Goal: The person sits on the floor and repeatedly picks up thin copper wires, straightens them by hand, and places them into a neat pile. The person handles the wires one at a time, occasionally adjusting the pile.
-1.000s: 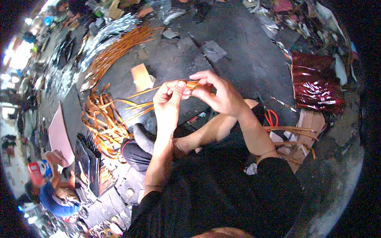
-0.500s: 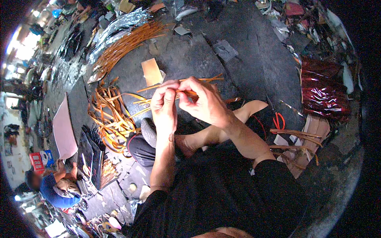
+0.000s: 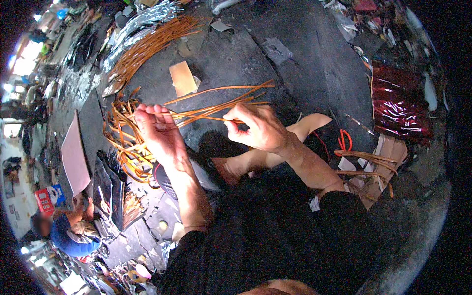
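From where I stand, the right hand is closed to a pinch, thumb against forefinger, on a thin tan strip. The strip runs nearly straight across to the left hand, which is half open with its palm up. It lies over those curled fingers; whether the thumb clamps it I can't tell. Holding it at two places well apart probably keeps it straight and in plain sight.

Taking the strip as the clock's centre and twelve as straight ahead, more loose strips lie just beyond on the dark floor, towards one o'clock, roughly side by side, perhaps so that single ones come away easily. At eight sits a tangle of wider orange-tan strips, close by the left forearm, likely for easy reach.

At eleven lies a tan rectangular piece, and farther that way a sheaf of brown strips beside a silvery one, each colour apparently kept to itself. A glossy dark-red sheet is spread at three. Just past three, red handles, perhaps of scissors, rest near the right forearm, handy for that side; beside them brown strips lie across cardboard. Between eight and nine is a pink sheet, and a co-worker in blue sits towards half past seven.
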`<action>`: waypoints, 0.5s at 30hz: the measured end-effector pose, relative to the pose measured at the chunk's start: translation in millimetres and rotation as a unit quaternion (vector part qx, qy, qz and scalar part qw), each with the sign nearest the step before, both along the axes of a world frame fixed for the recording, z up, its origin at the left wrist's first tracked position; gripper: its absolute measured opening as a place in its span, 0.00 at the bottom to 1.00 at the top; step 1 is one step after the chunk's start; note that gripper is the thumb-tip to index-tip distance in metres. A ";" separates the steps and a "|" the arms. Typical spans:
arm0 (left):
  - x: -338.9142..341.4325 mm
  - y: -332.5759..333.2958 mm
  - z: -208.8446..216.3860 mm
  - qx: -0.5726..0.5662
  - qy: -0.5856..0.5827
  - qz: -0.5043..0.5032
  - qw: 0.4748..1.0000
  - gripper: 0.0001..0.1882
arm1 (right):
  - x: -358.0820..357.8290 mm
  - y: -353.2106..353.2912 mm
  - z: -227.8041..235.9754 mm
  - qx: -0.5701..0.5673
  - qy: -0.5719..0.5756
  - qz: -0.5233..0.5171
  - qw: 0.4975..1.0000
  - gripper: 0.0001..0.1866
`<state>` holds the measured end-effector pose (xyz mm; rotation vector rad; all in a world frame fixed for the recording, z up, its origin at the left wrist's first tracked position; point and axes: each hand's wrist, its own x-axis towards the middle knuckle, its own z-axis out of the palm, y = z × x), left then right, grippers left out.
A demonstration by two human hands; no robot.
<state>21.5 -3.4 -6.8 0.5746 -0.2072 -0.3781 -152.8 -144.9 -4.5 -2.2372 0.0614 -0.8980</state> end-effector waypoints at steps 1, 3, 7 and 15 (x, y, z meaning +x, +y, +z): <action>5.1 4.4 -2.6 -0.013 -0.004 -0.003 1.000 0.12 | -1.3 -0.3 -1.5 -0.003 0.003 0.005 1.000 0.11; 15.4 12.7 -5.8 -0.017 0.007 0.029 0.999 0.11 | -3.9 -0.4 -2.9 -0.004 0.011 0.013 1.000 0.11; 37.5 28.6 -4.2 -0.061 0.009 -0.001 0.998 0.09 | -12.0 -4.1 -4.7 -0.006 0.014 0.005 1.000 0.11; 107.2 87.7 -18.4 -0.091 -0.008 -0.052 0.994 0.11 | -34.8 -11.8 -11.4 -0.013 0.052 0.002 0.999 0.10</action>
